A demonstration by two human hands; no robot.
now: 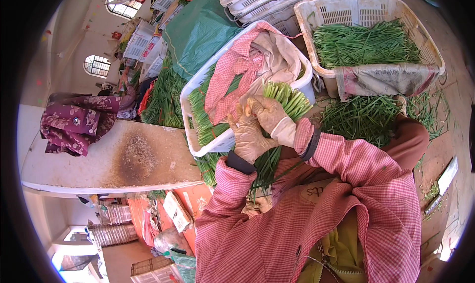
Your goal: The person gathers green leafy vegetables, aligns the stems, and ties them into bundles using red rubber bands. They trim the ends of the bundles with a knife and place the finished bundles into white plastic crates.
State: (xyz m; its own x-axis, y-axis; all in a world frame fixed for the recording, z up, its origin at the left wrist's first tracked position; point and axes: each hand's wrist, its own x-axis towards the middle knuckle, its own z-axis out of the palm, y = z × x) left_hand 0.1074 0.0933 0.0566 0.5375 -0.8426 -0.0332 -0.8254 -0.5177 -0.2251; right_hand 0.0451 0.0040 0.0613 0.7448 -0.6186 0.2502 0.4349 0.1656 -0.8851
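My left hand [252, 136], in a thin pale glove, has its fingers raised and partly spread, with a small orange-red thing, perhaps a band, near its fingertips. Against them are the bent fingers of my gloved right hand [268, 114], pinched at that thing. Beside and below the hands is a bundle of green stalks [287, 97], pale cut ends up, its leaves hanging towards my lap. Whether the left palm grips it is hidden. Behind the hands, a white plastic crate [191, 134] holds banded green bundles [202, 116] and a pink checked cloth [222, 94].
At the upper right, another crate [323, 73] holds loose green leaves [365, 44]; more leaves [360, 116] lie below it. A wide-bladed knife [447, 177] rests on the floor at right. Stained ledge [167, 160] at left; stacked crates [259, 5] behind. A person's sleeve [128, 99] shows far left.
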